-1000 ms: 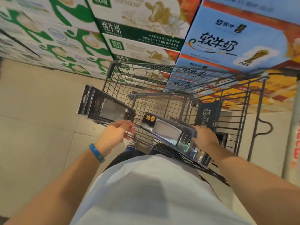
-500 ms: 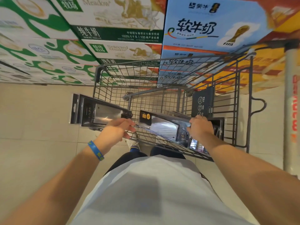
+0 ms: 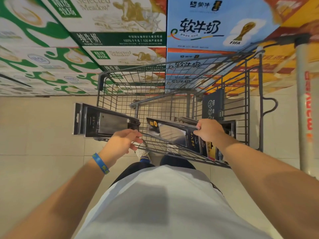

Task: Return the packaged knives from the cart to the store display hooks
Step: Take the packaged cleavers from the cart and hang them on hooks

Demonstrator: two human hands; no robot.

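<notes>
At cart (image 3: 172, 66), left fingers (image 3: 133, 135) hold knife pack (image 3: 103, 123) lying leftward; right fingers (image 3: 201, 125), second pack (image 3: 172, 133).

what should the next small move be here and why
The left hand grips a packaged cleaver beside the cart, the right hand a packaged knife over it, and no display hooks show, so probably lift both clear and turn to look for the hooks.

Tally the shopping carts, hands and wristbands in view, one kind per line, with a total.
shopping cart: 1
hands: 2 (left hand, right hand)
wristband: 1
total: 4
</notes>
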